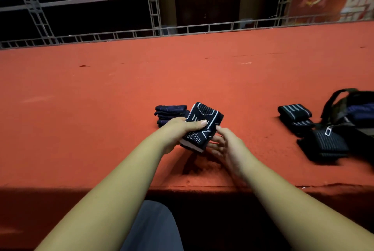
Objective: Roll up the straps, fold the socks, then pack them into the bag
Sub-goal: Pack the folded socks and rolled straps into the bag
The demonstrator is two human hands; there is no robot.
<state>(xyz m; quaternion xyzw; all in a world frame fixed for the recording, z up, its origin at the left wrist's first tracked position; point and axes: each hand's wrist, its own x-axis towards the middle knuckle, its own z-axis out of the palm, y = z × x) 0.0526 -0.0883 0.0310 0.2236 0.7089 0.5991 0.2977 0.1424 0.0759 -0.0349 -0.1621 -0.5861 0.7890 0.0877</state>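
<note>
One folded sock (203, 124), gripped by the left hand (179, 128), right hand (225, 144) spread, above red carpet (121, 89).

We list one red carpeted ledge (121, 89), frayed along its near edge. On it: socks (170, 114), a folded dark stack, middle; straps (294, 114), two grey-striped rolls, right; bag (344, 129), dark, far right, touching the straps.

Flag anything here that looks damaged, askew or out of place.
Only minor wear: the red cover has a dark nick far left and a frayed front edge at right. The sock in the left hand, the sock stack, straps and bag look orderly.
</note>
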